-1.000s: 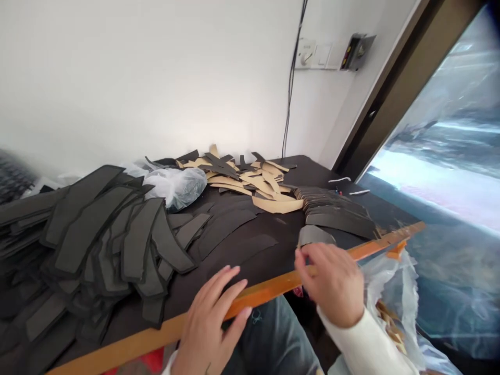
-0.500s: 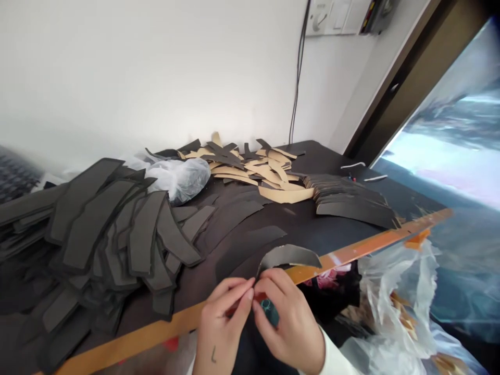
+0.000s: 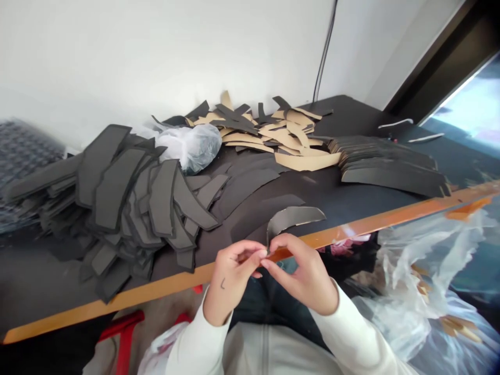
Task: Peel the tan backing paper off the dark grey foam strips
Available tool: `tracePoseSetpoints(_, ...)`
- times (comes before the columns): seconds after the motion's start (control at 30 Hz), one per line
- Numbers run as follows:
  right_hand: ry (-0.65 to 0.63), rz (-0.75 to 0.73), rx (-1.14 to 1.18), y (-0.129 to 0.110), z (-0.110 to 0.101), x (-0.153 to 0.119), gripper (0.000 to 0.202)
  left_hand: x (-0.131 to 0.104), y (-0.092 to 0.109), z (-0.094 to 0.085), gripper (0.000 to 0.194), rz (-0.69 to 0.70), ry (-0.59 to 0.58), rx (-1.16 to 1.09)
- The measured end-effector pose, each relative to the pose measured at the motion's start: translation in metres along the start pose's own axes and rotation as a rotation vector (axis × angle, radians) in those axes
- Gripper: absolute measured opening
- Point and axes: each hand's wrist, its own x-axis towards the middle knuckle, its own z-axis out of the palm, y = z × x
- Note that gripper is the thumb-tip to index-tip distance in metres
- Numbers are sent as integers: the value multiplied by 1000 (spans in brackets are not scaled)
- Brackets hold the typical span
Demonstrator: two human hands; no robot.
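A curved black strip (image 3: 292, 216) rises from between my hands over the table's front edge. My left hand (image 3: 238, 276) pinches its near end between thumb and fingers. Touching it at the fingertips, my right hand (image 3: 302, 268) grips the same end with thumb and forefinger. Flat black strips (image 3: 269, 208) lie just behind, and a fanned stack of dark strips (image 3: 390, 172) sits to the right. Tan and black curved pieces (image 3: 289, 135) are heaped near the wall.
Padded dark grey pieces (image 3: 117, 187) are piled on the left, beside a clear plastic bag (image 3: 191, 146). The table has an orange-brown front edge (image 3: 156, 286). Plastic bags (image 3: 410, 276) hang below at right; a red stool (image 3: 125, 338) stands below left.
The view has tilted down and shows more of my sleeves and lap. Both hands still hold the strip's end; my right fingers have shifted into a looser pinch.
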Motion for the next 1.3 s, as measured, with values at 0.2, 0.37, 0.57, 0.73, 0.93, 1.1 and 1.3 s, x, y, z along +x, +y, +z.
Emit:
tracePoseSetpoints(0.2,-153,47,104,11,-3,1,19,-2,5,-6,20,-56,-135,63)
tracePoseSetpoints(0.37,-164,1,42,11,-6,4,24,-5,4,-10,17,-50,-122,71)
tracePoseSetpoints(0.57,-163,-27,17,9,-4,6,27,-7,8,-13,15,-74,-93,106)
tracePoseSetpoints(0.73,-164,-30,-12,10,-3,6,27,-7,8,-17,19,27,-151,207)
tracePoseSetpoints(0.93,-188,14,25,11,-3,4,15,-5,4,-18,19,53,-178,240)
tracePoseSetpoints(1.1,-212,52,136,10,-7,3,12,-7,2,-16,16,64,-202,201)
tracePoseSetpoints(1.3,-217,78,170,9,-8,4,21,-5,2,-14,19,71,-207,101)
